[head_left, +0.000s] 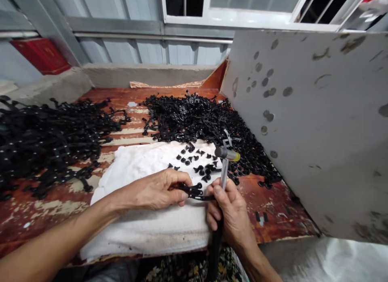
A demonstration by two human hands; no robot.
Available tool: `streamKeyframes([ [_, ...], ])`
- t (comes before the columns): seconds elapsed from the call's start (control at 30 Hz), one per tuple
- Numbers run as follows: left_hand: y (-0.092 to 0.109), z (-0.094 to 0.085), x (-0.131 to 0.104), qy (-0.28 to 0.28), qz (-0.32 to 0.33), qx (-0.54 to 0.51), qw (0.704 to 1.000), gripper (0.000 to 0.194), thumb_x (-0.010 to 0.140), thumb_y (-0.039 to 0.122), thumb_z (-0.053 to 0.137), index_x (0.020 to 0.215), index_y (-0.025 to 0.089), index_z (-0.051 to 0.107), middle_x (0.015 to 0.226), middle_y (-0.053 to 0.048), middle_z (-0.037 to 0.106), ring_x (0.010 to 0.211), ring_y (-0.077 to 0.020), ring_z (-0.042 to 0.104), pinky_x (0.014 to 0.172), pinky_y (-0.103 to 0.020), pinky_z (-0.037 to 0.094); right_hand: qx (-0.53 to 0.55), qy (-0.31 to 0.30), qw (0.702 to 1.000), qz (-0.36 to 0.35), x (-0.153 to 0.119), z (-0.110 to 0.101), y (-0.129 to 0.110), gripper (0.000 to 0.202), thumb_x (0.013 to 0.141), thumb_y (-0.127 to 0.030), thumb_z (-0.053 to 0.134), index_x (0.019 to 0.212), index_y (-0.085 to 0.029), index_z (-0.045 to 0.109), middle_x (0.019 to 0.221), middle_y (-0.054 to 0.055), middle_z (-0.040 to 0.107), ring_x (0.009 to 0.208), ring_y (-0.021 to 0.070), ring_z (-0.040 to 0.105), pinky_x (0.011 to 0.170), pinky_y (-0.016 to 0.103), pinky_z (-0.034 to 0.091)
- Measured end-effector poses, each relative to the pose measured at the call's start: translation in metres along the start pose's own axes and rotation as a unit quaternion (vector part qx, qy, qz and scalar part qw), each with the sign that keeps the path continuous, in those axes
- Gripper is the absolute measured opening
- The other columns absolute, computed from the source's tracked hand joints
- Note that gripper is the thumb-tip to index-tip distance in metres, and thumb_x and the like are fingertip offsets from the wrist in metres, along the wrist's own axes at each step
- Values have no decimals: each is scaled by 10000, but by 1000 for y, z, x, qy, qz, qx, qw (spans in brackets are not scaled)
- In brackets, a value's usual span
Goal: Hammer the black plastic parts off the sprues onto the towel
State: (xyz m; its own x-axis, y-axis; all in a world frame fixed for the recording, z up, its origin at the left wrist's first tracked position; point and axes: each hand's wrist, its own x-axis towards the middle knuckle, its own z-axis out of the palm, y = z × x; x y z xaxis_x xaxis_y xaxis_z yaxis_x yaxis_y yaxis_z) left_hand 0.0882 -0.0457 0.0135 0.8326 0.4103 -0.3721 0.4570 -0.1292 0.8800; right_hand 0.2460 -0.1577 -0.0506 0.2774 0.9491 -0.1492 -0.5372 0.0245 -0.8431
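My left hand (162, 189) is closed, pinching a black jointed plastic part (195, 191) with small round ends and pale rivet dots. Closed around a small two-faced mallet (224, 172) is my right hand (228, 209). The mallet has a metal shaft, a black handle pointing down and a head with one dark and one yellow end, held upright. My right fingertips also seem to touch the near end of the jointed part. Beneath both hands lies a folded white cloth (145, 229). Several loose small black knob-like pieces (206, 170) rest on it.
A large heap of black pieces (188, 116) lies behind the cloth; a pile of jointed black parts (45, 136) is on the left. The worn red-brown table (279, 217) has a stained white board (303, 112) standing along its right side. A grey metal piece (227, 138) sits behind the mallet.
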Motion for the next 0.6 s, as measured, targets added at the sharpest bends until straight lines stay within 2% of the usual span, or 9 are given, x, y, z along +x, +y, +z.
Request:
streamKeyframes([
  [0.1, -5, 7, 1, 38, -9, -59, 998, 313, 781, 356, 616, 1015, 178, 509, 613, 77, 535, 517, -76, 367, 471, -205, 260, -15, -9, 1000, 18, 0, 1, 0, 442, 713, -495, 815, 835, -226, 487, 573, -137, 456, 327, -5, 309, 260, 99, 364],
  [0.23, -11, 19, 0, 113, -48, -195, 973, 536, 718, 441, 713, 1085, 188, 417, 657, 35, 641, 533, -94, 474, 505, -215, 350, -23, -15, 999, 18, -1, 0, 2, 437, 725, -488, 802, 850, -231, 472, 554, -148, 436, 332, -1, 308, 267, 97, 369],
  [0.3, -10, 26, -1, 131, -89, -264, 951, 595, 648, 470, 775, 1047, 170, 451, 696, -3, 673, 550, -96, 513, 526, -223, 389, -30, -18, 999, 17, -2, -1, 2, 427, 738, -480, 792, 855, -231, 466, 547, -149, 441, 329, 2, 321, 272, 99, 372],
  [0.4, -4, 33, -3, 122, -134, -330, 927, 551, 579, 492, 825, 894, 134, 548, 744, -40, 683, 580, -90, 544, 548, -226, 421, -43, -23, 999, 19, -3, -2, 3, 415, 752, -472, 778, 857, -232, 457, 529, -149, 452, 321, 10, 346, 277, 101, 365],
  [0.5, 1, 35, -2, 99, -138, -328, 929, 526, 579, 531, 821, 813, 101, 629, 761, -60, 683, 586, -90, 548, 527, -220, 410, -56, -27, 998, 19, -2, -4, 3, 403, 771, -472, 759, 864, -235, 447, 501, -152, 449, 318, 20, 354, 281, 103, 359],
  [0.6, 2, 34, 1, 116, -131, -297, 939, 546, 566, 596, 806, 739, 104, 645, 682, -45, 653, 556, -96, 529, 486, -220, 375, -70, -35, 997, 21, -2, -5, 4, 402, 783, -485, 741, 865, -238, 435, 479, -155, 446, 313, 26, 352, 283, 108, 355],
])
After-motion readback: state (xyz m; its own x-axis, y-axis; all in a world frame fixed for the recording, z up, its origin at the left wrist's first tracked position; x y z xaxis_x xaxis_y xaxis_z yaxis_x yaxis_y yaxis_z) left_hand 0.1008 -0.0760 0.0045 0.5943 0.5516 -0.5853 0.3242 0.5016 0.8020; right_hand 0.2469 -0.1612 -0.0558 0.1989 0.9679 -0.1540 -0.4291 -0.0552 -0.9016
